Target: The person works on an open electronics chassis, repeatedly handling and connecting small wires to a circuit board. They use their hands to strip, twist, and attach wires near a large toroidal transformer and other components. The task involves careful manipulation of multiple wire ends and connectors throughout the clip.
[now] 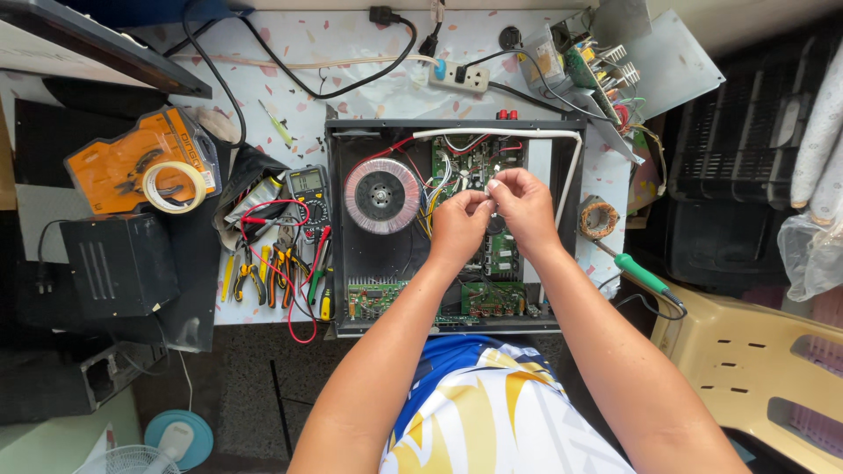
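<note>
While a small white bit (pixel 487 189) is pinched between both hands, left hand (pixel 457 224) and right hand (pixel 525 206) pressed together above the open black metal box (pixel 347 224), it could be dropped among the coloured wires (pixel 432 197) and lost.
</note>
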